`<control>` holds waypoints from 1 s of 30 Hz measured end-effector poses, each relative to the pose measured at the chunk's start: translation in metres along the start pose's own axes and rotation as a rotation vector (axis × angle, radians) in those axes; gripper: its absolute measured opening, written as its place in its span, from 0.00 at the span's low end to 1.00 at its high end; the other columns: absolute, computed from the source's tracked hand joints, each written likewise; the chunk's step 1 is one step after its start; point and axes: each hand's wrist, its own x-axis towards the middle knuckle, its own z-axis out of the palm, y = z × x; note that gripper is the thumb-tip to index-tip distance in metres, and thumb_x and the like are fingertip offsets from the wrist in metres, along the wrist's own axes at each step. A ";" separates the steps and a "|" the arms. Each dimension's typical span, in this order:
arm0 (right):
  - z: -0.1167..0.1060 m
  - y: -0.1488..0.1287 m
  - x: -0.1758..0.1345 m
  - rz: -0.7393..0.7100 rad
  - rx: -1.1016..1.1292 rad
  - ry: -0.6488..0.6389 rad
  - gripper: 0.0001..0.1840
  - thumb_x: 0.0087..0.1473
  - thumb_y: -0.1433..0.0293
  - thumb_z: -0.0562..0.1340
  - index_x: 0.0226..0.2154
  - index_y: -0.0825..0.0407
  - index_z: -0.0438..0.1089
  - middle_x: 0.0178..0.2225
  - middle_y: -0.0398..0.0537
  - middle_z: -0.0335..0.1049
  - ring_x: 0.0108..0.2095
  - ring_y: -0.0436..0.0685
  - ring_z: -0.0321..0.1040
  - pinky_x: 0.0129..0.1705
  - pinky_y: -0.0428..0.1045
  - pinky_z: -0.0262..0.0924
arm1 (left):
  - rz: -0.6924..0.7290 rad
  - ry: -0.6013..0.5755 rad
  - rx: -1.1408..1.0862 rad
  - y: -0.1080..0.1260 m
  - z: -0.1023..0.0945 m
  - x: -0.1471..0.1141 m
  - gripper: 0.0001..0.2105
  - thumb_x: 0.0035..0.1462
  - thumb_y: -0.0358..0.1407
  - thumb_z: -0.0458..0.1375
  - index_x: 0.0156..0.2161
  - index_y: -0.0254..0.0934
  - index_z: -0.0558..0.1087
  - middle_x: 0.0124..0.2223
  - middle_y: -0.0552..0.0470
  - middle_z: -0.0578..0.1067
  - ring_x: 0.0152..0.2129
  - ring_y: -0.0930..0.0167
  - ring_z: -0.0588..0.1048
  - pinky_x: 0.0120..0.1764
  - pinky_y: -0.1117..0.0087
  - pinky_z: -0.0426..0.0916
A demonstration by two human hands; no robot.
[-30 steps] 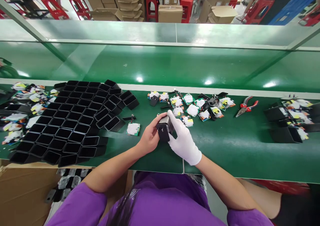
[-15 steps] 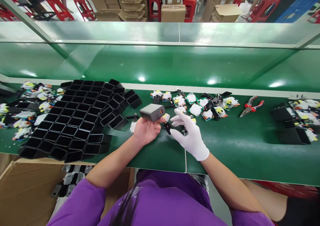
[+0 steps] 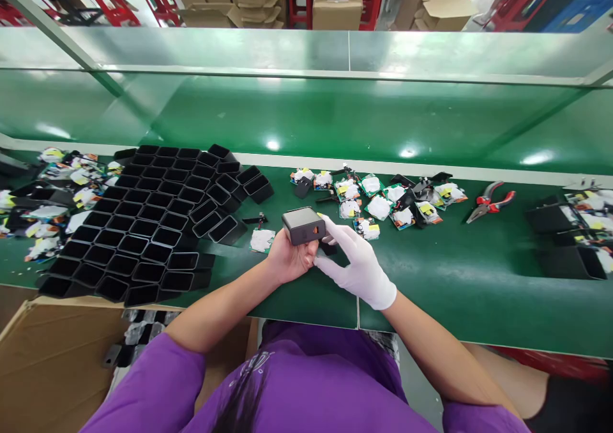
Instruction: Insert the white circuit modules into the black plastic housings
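A dark grey charger [image 3: 301,226] with a small orange port on its front end rests in my bare left hand [image 3: 291,257], whose fingers curl round it from below. My right hand [image 3: 359,264] wears a white glove. Its fingertips reach the charger's right side, while the thumb is spread apart below, close to my left fingertips. Between the gloved thumb and fingers, part of a black piece [image 3: 329,248] shows, mostly covered. A circuit board with a white pad [image 3: 262,241] lies on the green bench just left of my left hand.
Many black open housings [image 3: 148,228] stand in rows on the left. Circuit boards [image 3: 380,207] with white pads lie beyond my hands. Pliers [image 3: 489,203] with red handles are at right, near more boards and black housings [image 3: 569,260]. A cardboard box [image 3: 62,356] stands below the bench's front edge.
My left hand has moved slightly right with the charger, which has turned to show more of its port end. The gloved fingers have come up against its right side.
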 end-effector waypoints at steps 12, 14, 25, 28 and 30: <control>0.000 0.001 -0.001 0.032 -0.024 -0.002 0.36 0.60 0.66 0.62 0.68 0.44 0.52 0.49 0.52 0.70 0.46 0.60 0.71 0.48 0.55 0.71 | 0.021 -0.025 0.055 0.001 -0.002 0.003 0.26 0.66 0.37 0.37 0.25 0.31 0.72 0.15 0.51 0.68 0.06 0.75 0.63 0.12 0.78 0.60; 0.000 0.001 0.000 0.032 -0.056 0.054 0.38 0.58 0.65 0.64 0.67 0.44 0.52 0.53 0.55 0.67 0.50 0.62 0.69 0.51 0.57 0.70 | 0.093 -0.029 0.092 0.000 -0.002 0.006 0.26 0.66 0.40 0.38 0.27 0.32 0.73 0.16 0.50 0.70 0.07 0.74 0.64 0.13 0.76 0.62; 0.004 0.007 0.013 0.024 -0.187 0.040 0.34 0.57 0.67 0.64 0.64 0.47 0.56 0.58 0.59 0.64 0.59 0.65 0.64 0.60 0.64 0.62 | 0.590 -0.051 0.491 -0.006 -0.016 0.016 0.24 0.49 0.46 0.68 0.50 0.41 0.72 0.45 0.48 0.78 0.38 0.66 0.79 0.43 0.65 0.75; 0.000 0.005 0.021 0.004 -0.153 0.026 0.34 0.58 0.68 0.63 0.64 0.46 0.56 0.59 0.59 0.63 0.59 0.64 0.63 0.60 0.61 0.63 | 0.606 -0.112 0.661 -0.004 -0.018 0.013 0.25 0.50 0.46 0.67 0.53 0.40 0.73 0.51 0.47 0.77 0.50 0.61 0.75 0.52 0.64 0.71; -0.002 0.003 0.026 0.003 -0.153 -0.005 0.35 0.57 0.69 0.64 0.65 0.45 0.55 0.60 0.57 0.63 0.60 0.64 0.62 0.60 0.61 0.63 | 0.615 -0.132 0.704 -0.002 -0.017 0.011 0.26 0.49 0.45 0.68 0.53 0.39 0.74 0.51 0.46 0.78 0.51 0.59 0.74 0.52 0.63 0.70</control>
